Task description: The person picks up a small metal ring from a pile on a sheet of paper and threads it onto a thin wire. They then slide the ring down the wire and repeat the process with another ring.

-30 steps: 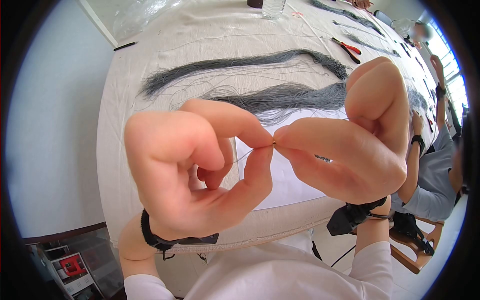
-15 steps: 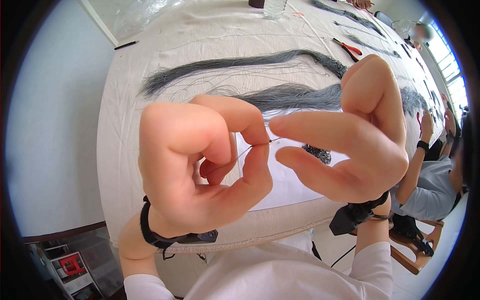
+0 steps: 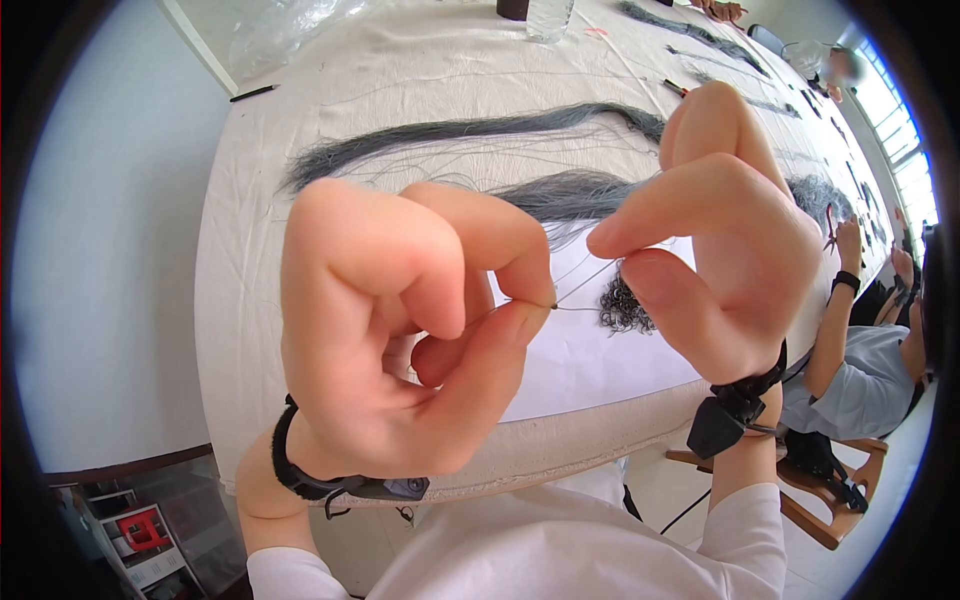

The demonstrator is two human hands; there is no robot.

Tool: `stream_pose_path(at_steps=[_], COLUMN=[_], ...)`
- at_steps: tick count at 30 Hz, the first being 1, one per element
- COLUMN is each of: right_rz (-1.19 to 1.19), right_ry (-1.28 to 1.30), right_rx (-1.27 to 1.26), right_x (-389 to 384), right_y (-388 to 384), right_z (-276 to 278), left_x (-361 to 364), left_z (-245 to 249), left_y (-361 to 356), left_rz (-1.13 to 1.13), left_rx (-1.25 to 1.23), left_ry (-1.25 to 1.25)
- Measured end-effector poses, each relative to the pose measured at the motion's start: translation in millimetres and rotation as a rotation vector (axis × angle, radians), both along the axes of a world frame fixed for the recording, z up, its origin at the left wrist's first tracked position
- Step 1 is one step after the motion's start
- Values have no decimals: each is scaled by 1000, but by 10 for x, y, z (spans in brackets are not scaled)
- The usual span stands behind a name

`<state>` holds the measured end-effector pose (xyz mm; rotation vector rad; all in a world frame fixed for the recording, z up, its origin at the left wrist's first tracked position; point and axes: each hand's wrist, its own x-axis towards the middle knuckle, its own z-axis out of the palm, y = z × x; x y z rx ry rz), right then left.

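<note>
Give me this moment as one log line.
left hand: pinching thin strand; right hand: pinching thin strand; dark pile: on white paper; grey bundles: on cloth

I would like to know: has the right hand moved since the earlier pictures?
Yes, the right hand has moved. Its fingertips now sit farther right and slightly higher against the white paper, away from the left hand.

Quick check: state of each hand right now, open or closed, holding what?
Left hand: closed, thumb and forefinger pinching a thin strand.
Right hand: closed at the fingertips, pinching the strand that runs from the left fingertips.
</note>
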<state>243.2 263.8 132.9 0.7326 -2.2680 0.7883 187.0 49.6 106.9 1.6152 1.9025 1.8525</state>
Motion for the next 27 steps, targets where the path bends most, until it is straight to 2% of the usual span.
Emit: stream_pose_path(at_steps=[3,8,13,15,18,20,21,23,26,27], right_rz=[65,64,10,-5,-47,-74,-89,-106,-127,-179], right_ry=[-21,30,299,317,346,356,362,367,388,266], right_rx=[-86,-84,3,17,71,111,109,106,128,140], right_x=[-65,-83,-76,-59,-32,-6,5,11,58,103], right_y=[-15,-117,-208,-221,-243,-269,-293,-295,-269,-284], right_z=[-52,-109,-181,-200,-192,-189,-191,-183,-96,-10], left_x=[-5,30,6,2,8,23,20,12,18,11], left_z=[-14,31,11,-2,-16,-27,-22,-3,19,34], left_y=[13,33,36,42,57,72,68,56,68,64], left_rz=[-20,126,137,141,167,252,250,302,281,240], left_rx=[73,111,108,111,112,93,92,-37,-118,-174], left_ry=[-66,-340,-347,-330,-290,-60,-61,218,292,324])
